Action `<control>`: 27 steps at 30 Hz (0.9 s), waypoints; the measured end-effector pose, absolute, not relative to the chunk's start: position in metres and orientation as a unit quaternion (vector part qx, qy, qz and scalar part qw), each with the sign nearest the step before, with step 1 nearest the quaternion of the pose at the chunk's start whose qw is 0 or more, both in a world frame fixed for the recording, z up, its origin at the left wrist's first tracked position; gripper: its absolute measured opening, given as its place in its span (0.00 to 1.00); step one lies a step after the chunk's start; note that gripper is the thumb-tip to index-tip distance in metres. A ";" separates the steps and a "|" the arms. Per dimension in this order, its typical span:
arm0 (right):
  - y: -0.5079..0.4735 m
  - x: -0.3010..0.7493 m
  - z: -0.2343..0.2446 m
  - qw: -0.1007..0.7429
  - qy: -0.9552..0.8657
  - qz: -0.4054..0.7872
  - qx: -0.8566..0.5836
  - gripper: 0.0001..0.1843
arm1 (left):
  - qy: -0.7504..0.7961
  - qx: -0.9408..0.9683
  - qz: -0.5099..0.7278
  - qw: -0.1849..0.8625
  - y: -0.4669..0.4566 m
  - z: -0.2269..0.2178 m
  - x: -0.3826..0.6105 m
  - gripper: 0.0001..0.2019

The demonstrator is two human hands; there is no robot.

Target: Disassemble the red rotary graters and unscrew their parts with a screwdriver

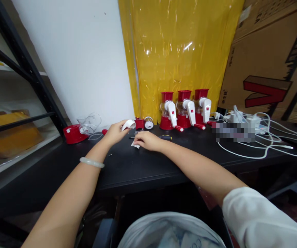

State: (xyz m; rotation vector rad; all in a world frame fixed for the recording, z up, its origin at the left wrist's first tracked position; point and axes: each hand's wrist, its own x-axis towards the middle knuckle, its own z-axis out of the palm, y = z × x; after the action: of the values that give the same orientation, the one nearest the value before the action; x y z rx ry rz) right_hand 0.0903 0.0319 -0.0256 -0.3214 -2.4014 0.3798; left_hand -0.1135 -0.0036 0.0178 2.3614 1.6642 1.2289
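My left hand (115, 132) is closed around a curved white plastic part (128, 124), held just above the black table (143, 165). A pale bangle (92, 162) sits on that wrist. My right hand (147, 140) rests on the table with fingers curled over a small white piece (135, 145). Just behind the hands stand a small red part (139, 123) and a round white-and-clear part (148, 123). A screwdriver with a dark and yellow handle (166, 137) lies to the right of my right hand.
Three red-and-white hand-crank devices (184, 110) stand in a row at the table's back. A red base (73, 134) and clear cup (89, 123) lie at the left. White cables and chargers (256, 131) sprawl at the right. Yellow plastic sheet, cardboard boxes and a metal shelf surround the table.
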 end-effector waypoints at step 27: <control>0.028 0.113 -0.002 0.431 -0.863 -0.140 -0.223 0.10 | 0.503 0.786 0.360 0.003 -0.005 0.014 -0.092 0.14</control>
State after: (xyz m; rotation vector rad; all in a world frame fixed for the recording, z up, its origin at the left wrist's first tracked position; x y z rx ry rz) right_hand 0.1125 0.0279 -0.0018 -0.5561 -2.1516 -0.3501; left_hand -0.0915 -0.0048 0.0142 2.4638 1.5782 1.1275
